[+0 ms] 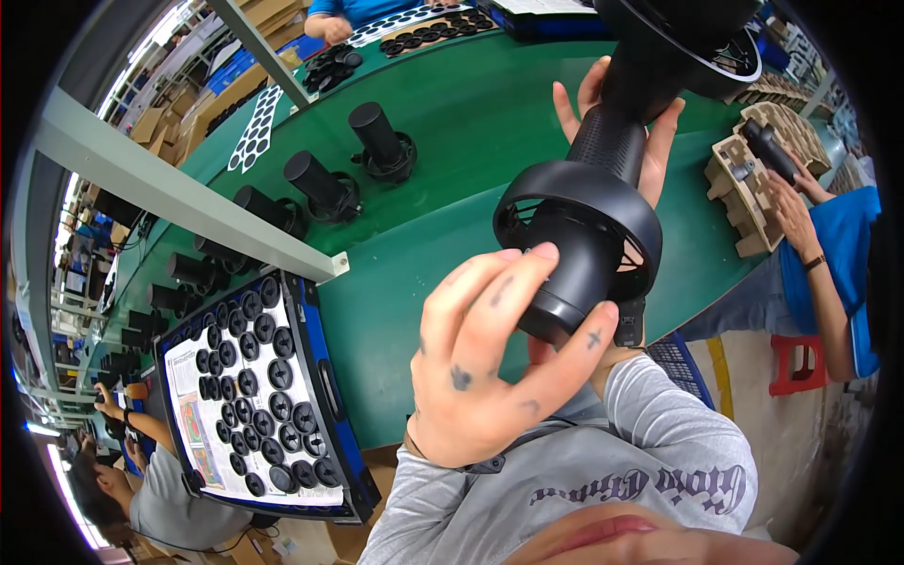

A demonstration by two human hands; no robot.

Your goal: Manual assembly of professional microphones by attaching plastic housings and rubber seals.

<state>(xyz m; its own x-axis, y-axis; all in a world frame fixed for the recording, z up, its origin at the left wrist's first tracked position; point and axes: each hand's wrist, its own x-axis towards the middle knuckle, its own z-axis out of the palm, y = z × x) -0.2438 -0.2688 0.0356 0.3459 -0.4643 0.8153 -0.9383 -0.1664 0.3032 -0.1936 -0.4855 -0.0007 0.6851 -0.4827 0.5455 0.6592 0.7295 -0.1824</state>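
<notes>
The left hand (490, 363) is seen in the foreground, its fingers and thumb closed around the rounded black cap (565, 301) at the near end of a black fan-like unit (603, 179), which is held up above the green table (452, 141). The right hand (626, 122) is placed behind the textured black stem of the same unit, fingers spread and wrapped partly about it, so that the piece is gripped at two places. The unit is made up of a round vented housing near the left hand, a ribbed stem, and a second, wider disc at the far end, close to the upper edge of the view. To the left on the table, a blue tray (325, 377) lined with printed paper is filled with small black round parts (259, 386) set in rows. Beyond it, a row of assembled black units (320, 184) is stood along the table. A grey metal beam (169, 188) crosses above that side. At the right edge, another person's hands (786, 193) are rested on a brown moulded pulp tray (744, 179) holding a black part. A red stool (800, 363) is seen below them on the floor.
</notes>
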